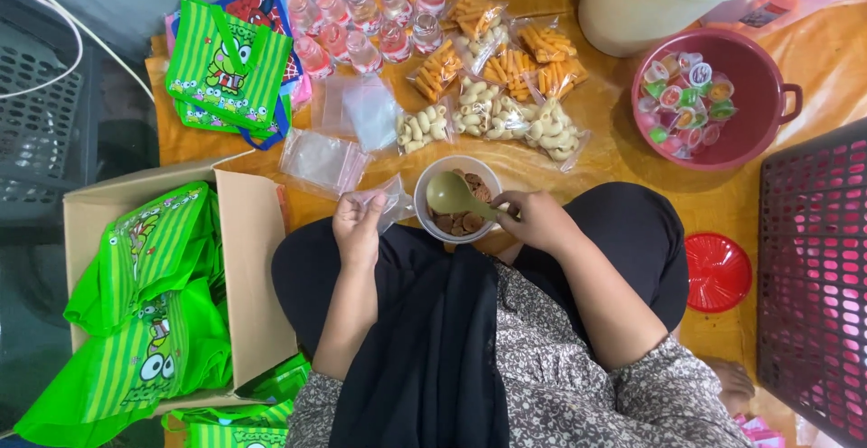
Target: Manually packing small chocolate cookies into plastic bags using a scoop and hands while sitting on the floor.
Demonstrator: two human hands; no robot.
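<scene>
At far left I see a cardboard box [248,258] of green cartoon bags [149,249]. Beside it my left hand [359,224] pinches a small clear plastic pouch [386,202], fingers closed on its edge. Just right, a white bowl [432,222] of brown biscuits sits before my knees; my right hand [535,220] grips a pale green spoon [454,196] over it. Farther right stands a maroon basin [754,136] of jelly cups.

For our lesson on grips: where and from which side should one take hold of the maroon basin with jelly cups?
Probably by the small loop handle on the right rim of the maroon basin, coming from the right. It juts clear of the round wall, while the jelly cups fill the inside, so gripping across the rim risks touching them.
</scene>
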